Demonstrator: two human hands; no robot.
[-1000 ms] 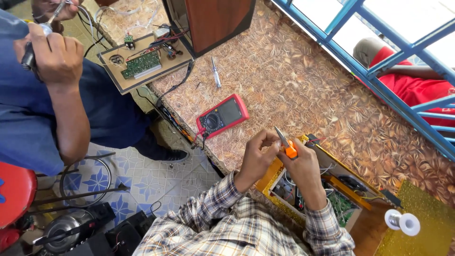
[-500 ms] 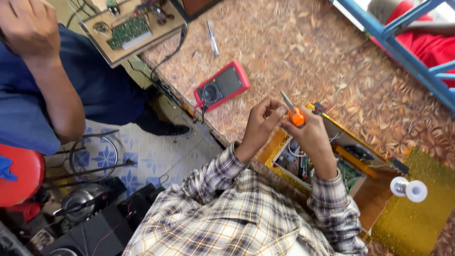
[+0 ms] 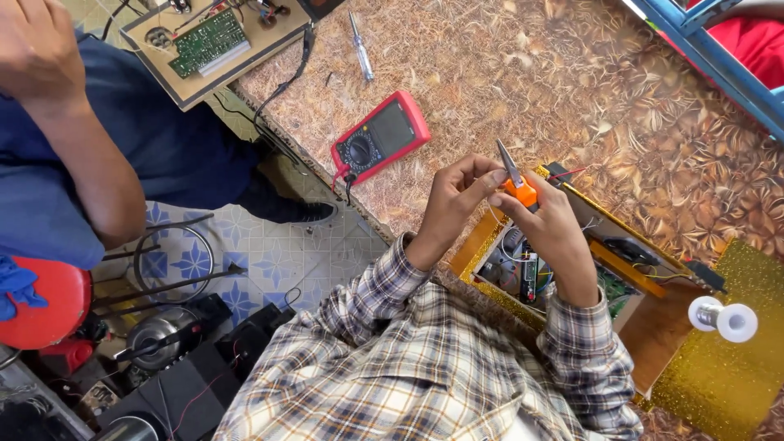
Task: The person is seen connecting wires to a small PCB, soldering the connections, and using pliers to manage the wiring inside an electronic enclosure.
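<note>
Orange-handled pliers (image 3: 518, 184) sit gripped in the right hand (image 3: 549, 233), the handle buried in its curled fingers; the left hand (image 3: 454, 198) pinches just beside the metal nose (long axis tilted, tip pointing up-left, away from the fingers)

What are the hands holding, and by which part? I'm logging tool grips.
The right hand grips orange-handled pliers by the handle; the left hand fingertips touch near the metal nose.

The pliers (image 3: 518, 186) had orange grips; the multimeter (image 3: 380, 139) was red; the shirt sleeves (image 3: 384, 286) were plaid; the tabletop (image 3: 572, 90) bore a brown leaf pattern; the open box (image 3: 719, 367) glittered gold.
</note>
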